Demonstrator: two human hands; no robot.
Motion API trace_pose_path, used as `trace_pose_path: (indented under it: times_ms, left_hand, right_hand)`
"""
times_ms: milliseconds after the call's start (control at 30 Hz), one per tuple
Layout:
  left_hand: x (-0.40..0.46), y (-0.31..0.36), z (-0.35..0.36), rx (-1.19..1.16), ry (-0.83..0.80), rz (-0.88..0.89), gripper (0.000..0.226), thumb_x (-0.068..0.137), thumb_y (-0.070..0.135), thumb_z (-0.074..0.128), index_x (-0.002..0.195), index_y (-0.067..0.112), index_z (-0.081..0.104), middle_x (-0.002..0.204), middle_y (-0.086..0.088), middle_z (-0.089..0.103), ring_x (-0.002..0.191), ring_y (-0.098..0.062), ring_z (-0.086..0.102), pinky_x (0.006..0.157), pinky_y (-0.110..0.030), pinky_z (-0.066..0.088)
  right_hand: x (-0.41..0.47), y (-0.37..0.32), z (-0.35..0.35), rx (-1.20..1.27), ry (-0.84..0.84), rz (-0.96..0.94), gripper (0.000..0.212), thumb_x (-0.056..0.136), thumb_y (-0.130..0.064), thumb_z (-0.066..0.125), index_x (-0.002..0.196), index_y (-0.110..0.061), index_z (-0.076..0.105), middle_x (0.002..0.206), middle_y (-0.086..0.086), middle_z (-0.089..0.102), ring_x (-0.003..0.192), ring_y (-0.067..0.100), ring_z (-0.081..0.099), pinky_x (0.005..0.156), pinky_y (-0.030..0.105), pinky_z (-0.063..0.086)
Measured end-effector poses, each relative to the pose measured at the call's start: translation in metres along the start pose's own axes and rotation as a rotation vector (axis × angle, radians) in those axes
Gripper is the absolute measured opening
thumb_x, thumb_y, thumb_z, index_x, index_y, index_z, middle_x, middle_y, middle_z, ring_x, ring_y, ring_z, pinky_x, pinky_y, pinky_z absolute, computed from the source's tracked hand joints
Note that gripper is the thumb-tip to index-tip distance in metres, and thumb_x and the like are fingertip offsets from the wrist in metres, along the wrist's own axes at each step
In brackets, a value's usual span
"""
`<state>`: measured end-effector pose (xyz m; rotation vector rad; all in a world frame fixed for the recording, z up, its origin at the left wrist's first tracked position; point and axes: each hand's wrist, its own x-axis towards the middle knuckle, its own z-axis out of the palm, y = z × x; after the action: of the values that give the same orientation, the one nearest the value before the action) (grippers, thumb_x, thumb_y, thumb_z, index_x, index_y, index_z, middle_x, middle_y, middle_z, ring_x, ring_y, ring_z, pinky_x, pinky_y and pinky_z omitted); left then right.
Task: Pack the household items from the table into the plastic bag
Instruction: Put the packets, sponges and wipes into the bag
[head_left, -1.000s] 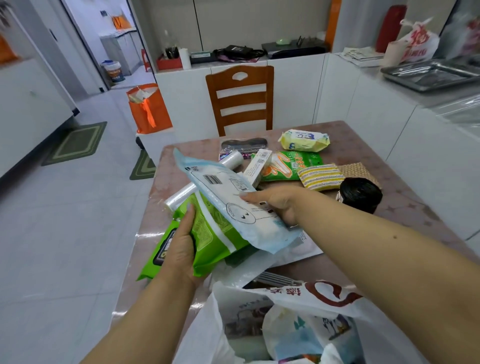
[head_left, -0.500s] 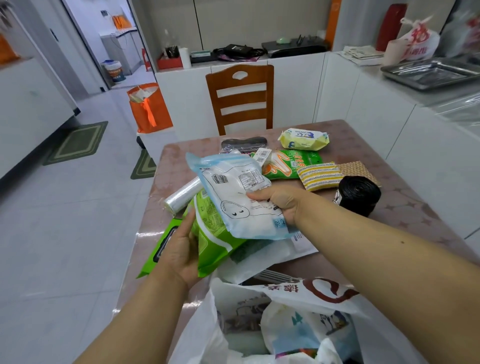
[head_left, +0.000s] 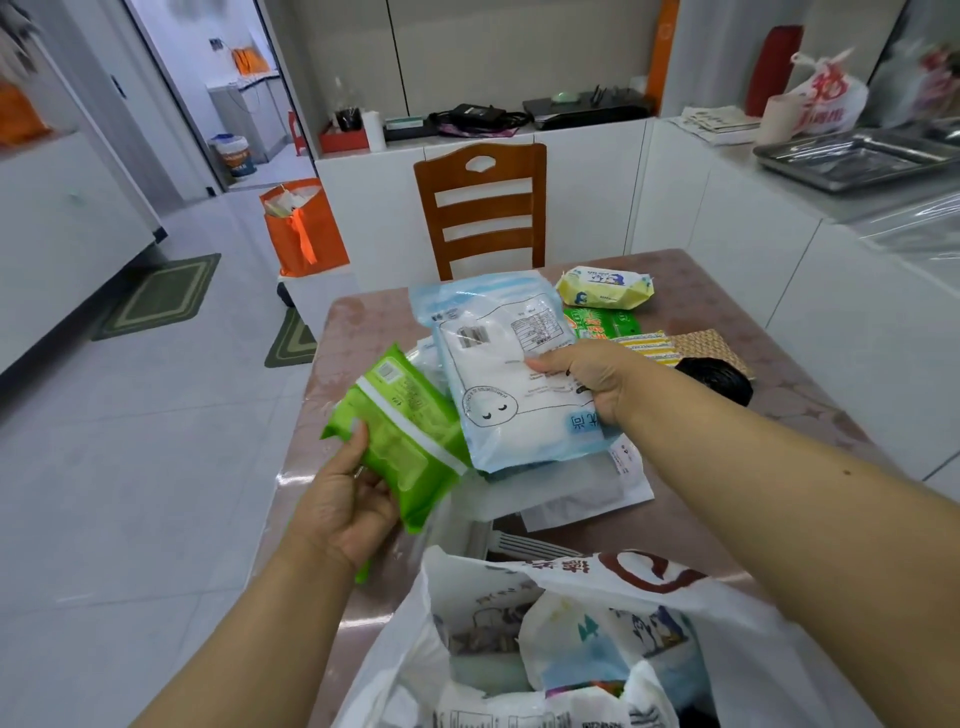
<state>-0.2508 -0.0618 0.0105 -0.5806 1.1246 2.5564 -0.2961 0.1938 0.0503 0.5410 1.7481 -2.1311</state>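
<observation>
My left hand (head_left: 345, 499) grips a green packet (head_left: 405, 431) and holds it above the table's left side. My right hand (head_left: 587, 376) grips a pale blue and white pouch (head_left: 498, 364), lifted upright over the table. A white plastic bag (head_left: 566, 644) with red print stands open at the near edge, with several packets inside. On the table (head_left: 779, 431) lie a yellow wipes pack (head_left: 605, 286), a green glove packet (head_left: 602, 323), a striped yellow cloth (head_left: 649, 347), a black roll (head_left: 719, 379) and flat white packages (head_left: 576, 493).
A wooden chair (head_left: 483, 208) stands at the table's far side. An orange bag (head_left: 304, 228) sits on the floor to the left. White counters run along the right, with a metal tray (head_left: 862, 158). A woven brown mat (head_left: 711, 345) lies near the black roll.
Both hands have lifted their packets off the table and drawn them nearer. The blue pouch has turned upright; the green packet has risen and tilted.
</observation>
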Motion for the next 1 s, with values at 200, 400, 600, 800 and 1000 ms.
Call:
trace_pose_path:
  times_ms: [200, 400, 600, 800, 1000]
  left_hand:
    - [-0.017, 0.043, 0.019, 0.203, -0.091, 0.180, 0.049, 0.099, 0.034, 0.041, 0.070, 0.029, 0.080, 0.076, 0.007, 0.077, 0.066, -0.009, 0.073, 0.051, -0.025, 0.057]
    - [-0.023, 0.021, 0.090, 0.497, -0.068, 0.309, 0.023, 0.098, 0.025, 0.048, 0.099, 0.021, 0.071, 0.084, -0.008, 0.073, 0.068, -0.019, 0.072, 0.059, -0.035, 0.061]
    - [-0.016, -0.005, 0.072, 0.655, 0.126, 0.239, 0.060, 0.057, 0.062, 0.072, 0.090, 0.012, 0.070, 0.093, -0.013, 0.075, 0.087, -0.033, 0.072, 0.087, -0.055, 0.054]
    - [-0.031, -0.002, 0.100, 0.874, 0.182, 0.304, 0.038, 0.080, 0.051, 0.068, 0.070, 0.016, 0.057, 0.077, -0.007, 0.064, 0.072, -0.026, 0.062, 0.070, -0.036, 0.053]
    - [-0.085, 0.033, 0.106, 1.043, -0.064, 0.178, 0.045, 0.088, 0.059, 0.050, 0.086, 0.015, 0.059, 0.058, -0.002, 0.052, 0.047, -0.013, 0.035, 0.056, -0.027, 0.033]
  right_hand:
    - [-0.002, 0.008, -0.017, -0.031, 0.256, -0.050, 0.024, 0.077, -0.006, 0.076, 0.099, -0.003, 0.066, 0.089, 0.016, 0.071, 0.083, 0.032, 0.068, 0.084, 0.052, 0.055]
    - [-0.015, 0.024, 0.020, 0.124, 0.083, 0.021, 0.015, 0.088, -0.024, 0.067, 0.093, -0.010, 0.068, 0.067, 0.008, 0.071, 0.058, 0.024, 0.069, 0.058, 0.042, 0.059]
    - [-0.028, 0.019, 0.022, 0.320, -0.085, -0.034, 0.069, 0.060, -0.047, 0.078, 0.121, -0.016, 0.066, 0.111, 0.015, 0.071, 0.095, 0.033, 0.071, 0.072, 0.054, 0.057]
    - [-0.054, 0.004, 0.036, 0.072, -0.078, -0.063, 0.010, 0.081, -0.017, 0.073, 0.088, -0.011, 0.069, 0.068, 0.008, 0.074, 0.056, 0.020, 0.070, 0.057, 0.038, 0.059]
    - [-0.085, -0.025, 0.011, 0.086, 0.021, -0.138, 0.003, 0.086, -0.010, 0.065, 0.084, -0.011, 0.066, 0.059, 0.008, 0.072, 0.049, 0.020, 0.069, 0.046, 0.036, 0.058]
